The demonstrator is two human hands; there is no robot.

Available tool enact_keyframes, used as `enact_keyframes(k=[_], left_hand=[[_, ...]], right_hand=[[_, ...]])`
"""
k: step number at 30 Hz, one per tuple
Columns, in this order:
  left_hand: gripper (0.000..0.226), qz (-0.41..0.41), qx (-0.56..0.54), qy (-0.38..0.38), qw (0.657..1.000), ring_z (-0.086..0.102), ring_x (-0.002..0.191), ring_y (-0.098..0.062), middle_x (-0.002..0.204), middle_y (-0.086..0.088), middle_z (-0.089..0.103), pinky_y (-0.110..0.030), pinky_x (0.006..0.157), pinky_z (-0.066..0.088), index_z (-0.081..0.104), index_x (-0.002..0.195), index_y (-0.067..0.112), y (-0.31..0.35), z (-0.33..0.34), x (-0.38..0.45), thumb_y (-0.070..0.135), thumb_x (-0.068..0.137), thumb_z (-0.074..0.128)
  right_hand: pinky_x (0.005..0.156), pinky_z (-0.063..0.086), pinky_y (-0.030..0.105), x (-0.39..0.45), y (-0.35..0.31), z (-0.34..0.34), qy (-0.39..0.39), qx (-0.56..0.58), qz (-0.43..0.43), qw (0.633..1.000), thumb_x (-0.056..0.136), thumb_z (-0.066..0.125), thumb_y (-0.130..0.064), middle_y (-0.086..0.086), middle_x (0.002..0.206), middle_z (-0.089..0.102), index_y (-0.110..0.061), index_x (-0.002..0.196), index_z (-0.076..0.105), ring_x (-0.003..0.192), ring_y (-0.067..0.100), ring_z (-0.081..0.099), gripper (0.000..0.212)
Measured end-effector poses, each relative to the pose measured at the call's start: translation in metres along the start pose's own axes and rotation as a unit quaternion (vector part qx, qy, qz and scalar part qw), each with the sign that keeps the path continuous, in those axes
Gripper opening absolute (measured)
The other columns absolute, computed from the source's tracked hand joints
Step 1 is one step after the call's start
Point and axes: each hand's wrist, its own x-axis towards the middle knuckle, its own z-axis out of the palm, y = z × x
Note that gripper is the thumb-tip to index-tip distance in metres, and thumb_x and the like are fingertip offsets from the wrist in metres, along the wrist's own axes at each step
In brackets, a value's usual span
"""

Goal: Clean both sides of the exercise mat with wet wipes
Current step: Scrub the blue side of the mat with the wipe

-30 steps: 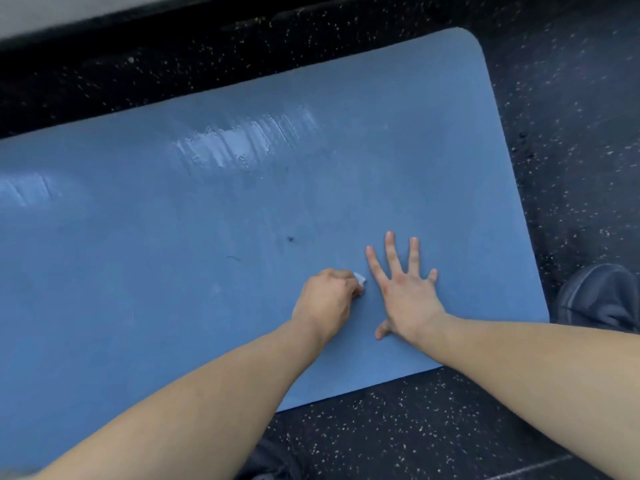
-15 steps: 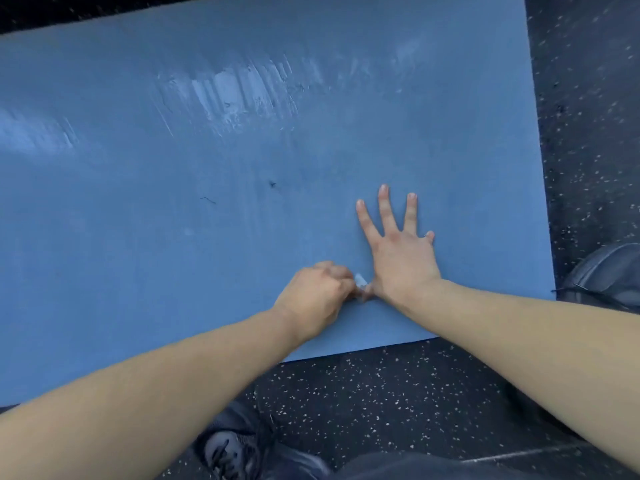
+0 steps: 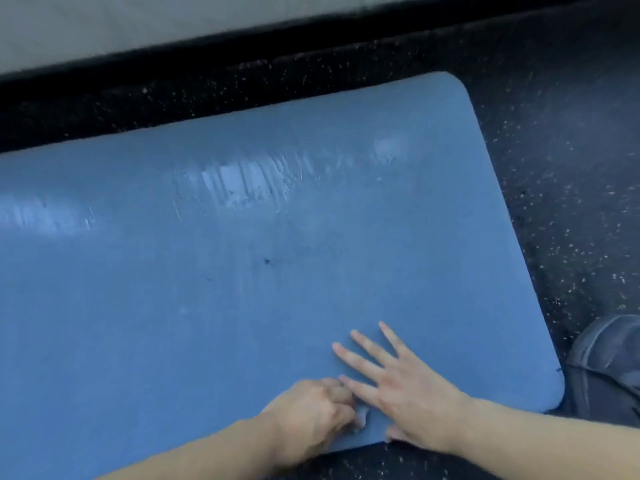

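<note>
A blue exercise mat (image 3: 242, 271) lies flat on the dark floor and fills most of the view. Wet streaks shine across its far half. My left hand (image 3: 311, 417) is curled round a small balled wet wipe (image 3: 362, 418) and presses it on the mat near the front edge; only a pale bit of the wipe shows. My right hand (image 3: 405, 389) lies flat on the mat just right of it, fingers spread and straight, its thumb at the front edge. A small dark speck sits mid-mat.
Black speckled rubber floor (image 3: 554, 168) surrounds the mat. A dark baseboard and pale wall (image 3: 138, 26) run along the far side. A grey shoe (image 3: 609, 362) stands at the mat's right front corner.
Both hands have slid back toward the mat's front edge, the left still rubbing with the wipe. The camera has tilted up, so the wall and far mat corner show again.
</note>
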Motion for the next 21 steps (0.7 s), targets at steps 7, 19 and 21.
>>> enact_keyframes(k=[7,19,21], left_hand=[[0.006,-0.223,0.074,0.393,0.889,0.07,0.083,-0.012,0.091,0.007,0.075,-0.029,0.079,0.055,0.081,0.093,0.025,-0.13,-0.248,0.112,0.025,0.087,0.077],[0.014,-0.312,0.079,0.374,0.87,0.067,0.088,-0.018,0.09,0.009,0.076,-0.035,0.084,0.054,0.079,0.089,0.027,-0.176,-0.273,0.211,0.023,0.093,0.067],[0.011,-0.246,0.111,0.327,0.906,0.068,0.091,-0.021,0.094,0.008,0.076,-0.032,0.081,0.053,0.078,0.093,0.026,-0.151,-0.231,0.198,0.023,0.093,0.068]], right_hand=[[0.125,0.008,0.071,0.066,0.166,-0.114,0.062,0.123,0.317,0.939,0.052,0.083,-0.083,0.005,0.162,-0.048,-0.046,0.16,-0.026,0.156,0.041,-0.028,0.157],[0.12,0.014,0.077,0.084,0.209,-0.114,0.024,0.12,0.345,0.931,0.045,0.084,-0.086,-0.002,0.166,-0.041,-0.045,0.159,-0.027,0.157,0.042,-0.026,0.165],[0.12,0.014,0.077,0.085,0.209,-0.115,0.024,0.12,0.347,0.93,0.044,0.084,-0.087,-0.002,0.167,-0.04,-0.045,0.16,-0.026,0.157,0.042,-0.025,0.165]])
